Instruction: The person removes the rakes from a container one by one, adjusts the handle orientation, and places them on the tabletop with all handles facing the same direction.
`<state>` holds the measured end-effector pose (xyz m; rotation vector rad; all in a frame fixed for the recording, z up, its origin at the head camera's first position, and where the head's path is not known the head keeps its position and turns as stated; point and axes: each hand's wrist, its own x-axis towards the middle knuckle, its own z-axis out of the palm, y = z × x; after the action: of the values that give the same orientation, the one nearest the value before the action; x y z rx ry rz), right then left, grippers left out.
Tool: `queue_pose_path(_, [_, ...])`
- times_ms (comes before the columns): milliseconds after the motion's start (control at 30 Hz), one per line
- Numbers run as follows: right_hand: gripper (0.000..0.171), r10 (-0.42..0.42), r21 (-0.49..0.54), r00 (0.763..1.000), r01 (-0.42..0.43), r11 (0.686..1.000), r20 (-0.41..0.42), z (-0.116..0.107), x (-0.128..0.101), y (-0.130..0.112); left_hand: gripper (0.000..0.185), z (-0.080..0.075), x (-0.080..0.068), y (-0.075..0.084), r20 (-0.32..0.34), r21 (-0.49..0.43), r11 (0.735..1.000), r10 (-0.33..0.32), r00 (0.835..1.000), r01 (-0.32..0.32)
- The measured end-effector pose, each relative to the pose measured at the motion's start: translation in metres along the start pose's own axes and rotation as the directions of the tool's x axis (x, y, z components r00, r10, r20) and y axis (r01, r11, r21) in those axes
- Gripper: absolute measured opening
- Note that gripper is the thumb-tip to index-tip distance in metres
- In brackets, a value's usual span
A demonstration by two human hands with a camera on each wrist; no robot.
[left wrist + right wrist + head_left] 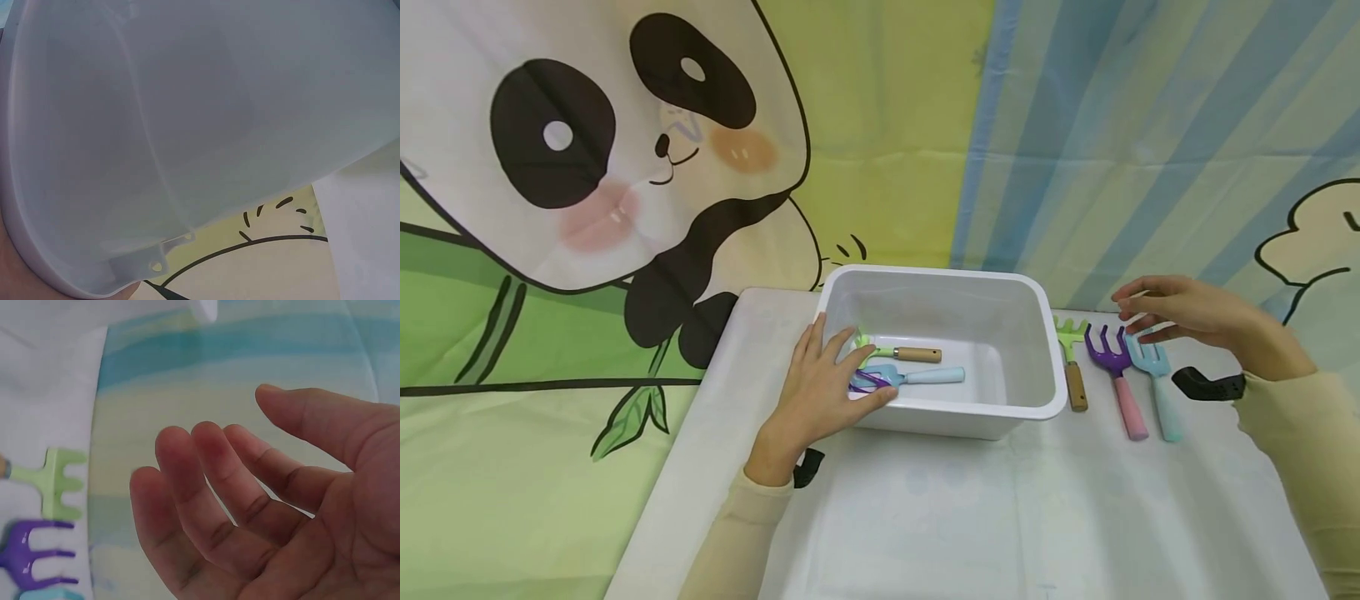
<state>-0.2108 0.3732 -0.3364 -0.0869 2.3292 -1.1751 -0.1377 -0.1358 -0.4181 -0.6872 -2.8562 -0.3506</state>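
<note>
My left hand [816, 392] rests over the left front corner of a white plastic bin [977, 408], fingers spread along its rim. Inside the bin lie a wooden-handled green garden tool [919, 354], a light blue garden tool [934, 376] and something with thin purple prongs [868, 382], partly hidden by that hand. Empty, my right hand [1195, 312] hovers above the tools to the bin's right, its fingers slightly bent. Below it are a green rake [1076, 387] with a wooden handle, a purple hand fork [1127, 408] with a pink handle and a light blue fork [1167, 408].
The white table [925, 517] extends toward me in front of the bin. Behind it hangs a printed cloth [887, 150] with a panda and blue stripes. A black strap [1210, 385] is on my right wrist.
</note>
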Motion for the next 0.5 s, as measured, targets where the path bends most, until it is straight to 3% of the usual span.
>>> queue_pose_path(300, [0.051, -0.094, -0.015, 0.99, 0.096, 0.995, 0.102, 0.027, 0.021, -0.052, 0.084, 0.002, 0.0, -0.001, -0.014, -0.007, 1.0, 0.01, 1.0, -0.01])
queue_pose_path(500, [0.046, -0.167, 0.041, 0.962, 0.162, 0.986, 0.214, 0.048, 0.038, -0.085, 0.083, 0.001, 0.0, 0.0, -0.01, -0.001, 1.0, 0.009, 1.0, -0.009])
